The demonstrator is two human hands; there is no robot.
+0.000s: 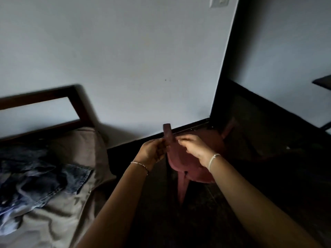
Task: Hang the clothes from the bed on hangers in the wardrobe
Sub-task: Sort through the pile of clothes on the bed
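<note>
Denim clothes [41,183]: run off the left edge.
Red garment [179,158]: partly behind the right hand [195,149]; its far side lost in darkness.
Switch [220,1]: cut by the top edge.
Shelf [323,82]: cut by the right edge.

I see a pale wall [134,59] far ahead, with a light switch [220,1] up top and a dark shelf [322,82] far right.

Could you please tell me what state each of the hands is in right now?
Left hand: closed, pinching the dark red garment near its raised strap.
Right hand: closed, holding the same garment.
</note>
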